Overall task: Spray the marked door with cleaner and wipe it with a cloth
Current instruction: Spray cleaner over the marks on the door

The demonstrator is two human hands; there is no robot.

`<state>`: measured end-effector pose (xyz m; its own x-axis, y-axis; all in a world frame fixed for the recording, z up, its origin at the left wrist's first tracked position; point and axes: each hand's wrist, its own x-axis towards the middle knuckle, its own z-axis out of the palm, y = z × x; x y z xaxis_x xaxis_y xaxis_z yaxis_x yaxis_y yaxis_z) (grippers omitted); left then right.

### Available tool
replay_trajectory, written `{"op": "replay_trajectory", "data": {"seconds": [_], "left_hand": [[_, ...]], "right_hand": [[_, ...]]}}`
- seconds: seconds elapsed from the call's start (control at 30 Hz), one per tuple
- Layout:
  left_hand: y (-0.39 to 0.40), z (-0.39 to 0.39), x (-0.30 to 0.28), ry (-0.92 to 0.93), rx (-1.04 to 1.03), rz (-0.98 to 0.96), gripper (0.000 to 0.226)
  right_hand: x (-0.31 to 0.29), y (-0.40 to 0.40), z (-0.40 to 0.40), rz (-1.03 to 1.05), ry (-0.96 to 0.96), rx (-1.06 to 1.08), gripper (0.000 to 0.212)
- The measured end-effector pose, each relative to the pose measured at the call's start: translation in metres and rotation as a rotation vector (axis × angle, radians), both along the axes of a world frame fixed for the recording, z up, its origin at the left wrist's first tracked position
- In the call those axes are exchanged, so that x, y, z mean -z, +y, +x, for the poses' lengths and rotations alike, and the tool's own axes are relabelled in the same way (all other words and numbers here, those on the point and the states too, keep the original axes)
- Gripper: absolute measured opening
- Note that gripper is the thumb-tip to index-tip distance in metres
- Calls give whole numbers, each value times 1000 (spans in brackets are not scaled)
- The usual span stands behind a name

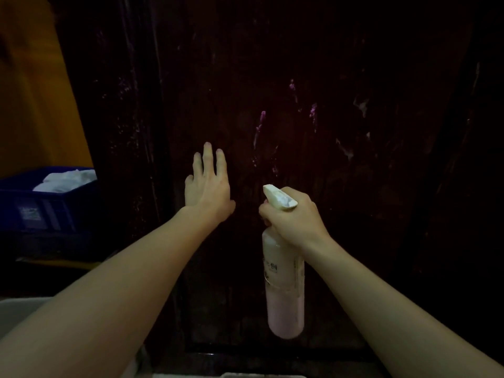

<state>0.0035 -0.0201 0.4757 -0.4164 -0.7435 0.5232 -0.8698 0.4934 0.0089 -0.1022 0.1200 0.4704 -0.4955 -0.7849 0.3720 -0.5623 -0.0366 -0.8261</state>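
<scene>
Head view looks down along two bare forearms reaching toward a dark wooden door (300, 77). The left hand (208, 184) is raised with its fingers straight and slightly spread, palm toward the door panel; whether it actually touches the wood cannot be told. The right hand (293, 216) is curled round the neck of a spray bottle (285, 282), one finger hooked at the trigger under the white nozzle, which points up and to the left at the door.

The bottle hangs upright below the fist, translucent, with pale pink liquid filling its lower part (a printed label is there, too blurred to read). The door fills most of the frame and carries purple-pink streaks and whitish smears above and to the right of the hands.

At the left, beside an orange wall (35, 105), sits a blue crate (41, 211) with a white cloth (68, 181) bundled inside, well apart from both hands.
</scene>
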Motion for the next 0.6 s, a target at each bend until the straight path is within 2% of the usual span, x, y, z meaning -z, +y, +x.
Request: {"op": "replay_trajectory", "data": {"seconds": [0.1, 0.3, 0.47, 0.6], "left_hand": [[-1, 1, -1, -37, 23, 39, 119], [-11, 14, -6, -85, 70, 53, 113], [-11, 19, -5, -101, 98, 63, 111], [-2, 12, 5, -85, 80, 35, 112]], "right_hand": [[0, -4, 8, -41, 9, -17, 10], [0, -13, 24, -46, 71, -20, 22], [0, -11, 22, -36, 12, -19, 13], [11, -6, 13, -95, -74, 81, 10]]}}
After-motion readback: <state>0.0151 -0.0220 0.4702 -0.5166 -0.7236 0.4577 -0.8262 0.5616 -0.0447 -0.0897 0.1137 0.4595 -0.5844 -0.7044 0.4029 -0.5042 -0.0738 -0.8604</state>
